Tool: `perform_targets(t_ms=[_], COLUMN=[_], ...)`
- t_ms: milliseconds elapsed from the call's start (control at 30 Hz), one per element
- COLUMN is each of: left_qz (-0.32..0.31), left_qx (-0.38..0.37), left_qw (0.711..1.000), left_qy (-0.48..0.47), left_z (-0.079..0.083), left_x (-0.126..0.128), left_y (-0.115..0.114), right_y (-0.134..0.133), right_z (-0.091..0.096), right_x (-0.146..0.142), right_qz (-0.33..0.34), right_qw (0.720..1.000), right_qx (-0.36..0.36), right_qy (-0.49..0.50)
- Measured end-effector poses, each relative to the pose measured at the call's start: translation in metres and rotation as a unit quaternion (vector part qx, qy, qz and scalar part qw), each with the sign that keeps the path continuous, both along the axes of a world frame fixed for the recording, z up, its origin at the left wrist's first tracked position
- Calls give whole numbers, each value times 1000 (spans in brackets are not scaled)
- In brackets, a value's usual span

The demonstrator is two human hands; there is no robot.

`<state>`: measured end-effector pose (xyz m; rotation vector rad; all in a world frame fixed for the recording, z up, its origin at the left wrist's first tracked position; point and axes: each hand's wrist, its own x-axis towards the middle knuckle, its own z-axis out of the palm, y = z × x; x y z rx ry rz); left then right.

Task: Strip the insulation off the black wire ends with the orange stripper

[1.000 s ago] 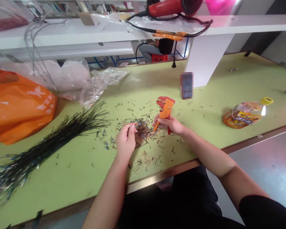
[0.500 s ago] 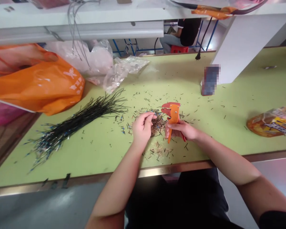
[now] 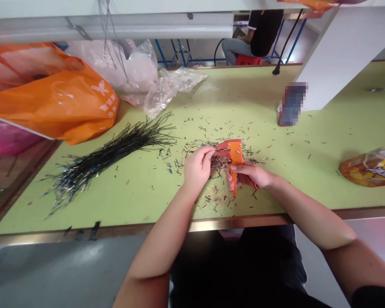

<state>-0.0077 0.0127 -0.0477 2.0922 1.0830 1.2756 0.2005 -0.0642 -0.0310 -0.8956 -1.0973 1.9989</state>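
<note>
the left hand (image 3: 197, 169) has just moved up to the orange wire stripper (image 3: 234, 156), so the two hands are now very close. its fingers (image 3: 205, 152) pinch a thin black wire (image 3: 221, 150) and seem to bring the end to the tool's red jaws, which look nearly closed. the right hand (image 3: 244, 177) is shut tight around the tool and holds it up, with the long orange handle pointing down. the tool is hard, flat plastic with small metal pins. right under the hands sits a messy heap of wire bits (image 3: 218, 167) on the smooth green desk (image 3: 321, 179), and tiny black and blue bits lie all around it. to the left is a long bunch of thin, bendy black wires (image 3: 112, 154) with shiny, blue-marked ends, all spread out like a broom. past them are a big orange plastic bag (image 3: 51, 98) and a crinkly clear bag (image 3: 176, 87). a shiny snack bag (image 3: 370, 167) lies at the right edge of the desk.
</note>
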Motion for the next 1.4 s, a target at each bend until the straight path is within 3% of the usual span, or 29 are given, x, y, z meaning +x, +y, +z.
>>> perform_targets(t_ms=[267, 433, 667, 900, 967, 1067, 1133, 1233, 1333, 1400], left_qz=[2, -1, 15, 23, 67, 194, 218, 156, 74, 37], left_qx=[-84, -60, -29, 15, 19, 25, 25, 22, 85, 112], left_qw=[996, 998, 987, 995, 996, 980, 975, 986, 986, 983], left_qy=[-39, 10, 154, 100, 55, -38, -32, 52, 120, 140], left_z=[-10, -2, 6, 13, 12, 8, 7, 8, 15, 20], left_x=[2, 0, -4, -7, -19, -39, -42, -22, 5, 14], left_y=[2, 2, 2, 8, 18, 37, 41, 26, -4, -20], right_y=[-3, -3, -4, -10, -11, -8, -4, -2, -3, -5], right_z=[-3, -11, -13, -5, 6, 25, 29, 15, -10, -24], right_x=[-12, -24, -37, -30, -20, -1, 4, -5, -21, -28], right_qz=[-47, -103, -152, -151, -213, -372, -400, -328, -237, -230], right_qw=[998, 993, 988, 983, 963, 896, 882, 917, 947, 953], right_qx=[14, 32, 36, 103, 155, 226, 233, 229, 210, 190], right_qy=[-36, -48, -11, 21, 49, 89, 83, 10, -46, -47])
